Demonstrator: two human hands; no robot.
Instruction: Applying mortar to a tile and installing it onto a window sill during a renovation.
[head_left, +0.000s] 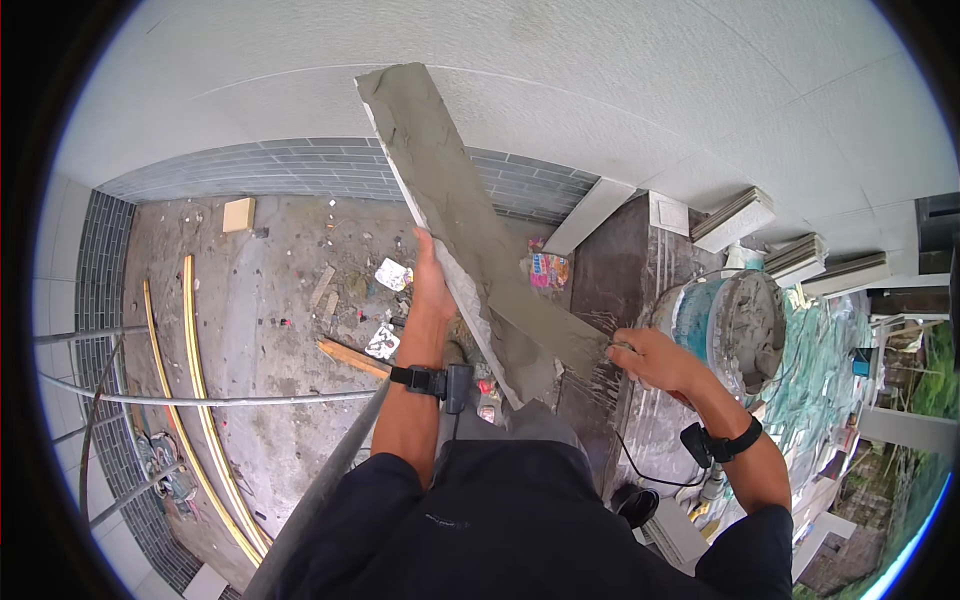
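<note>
A long narrow tile strip (432, 160) slants across the middle, its upper face coated in wet grey mortar and its left edge white. My left hand (432, 280) is closed on the strip's left edge, thumb up along the side and the other fingers hidden beneath. My right hand (655, 358) grips a trowel, its handle mostly hidden in the fist. The mortar-smeared trowel blade (555, 328) lies across the lower half of the strip, touching the mortar. To the right of it stands a round bucket (694, 318) filled with mortar.
Stacked tiles (735, 220) lean by the pale wall (600, 100). Metal scaffold tubes (240, 400) cross at the left, above long wooden strips (200, 370). A wood offcut (352, 357) and scraps litter the floor. Green sheeting (815, 350) lies beyond the bucket. A black cable (650, 478) trails near my right forearm.
</note>
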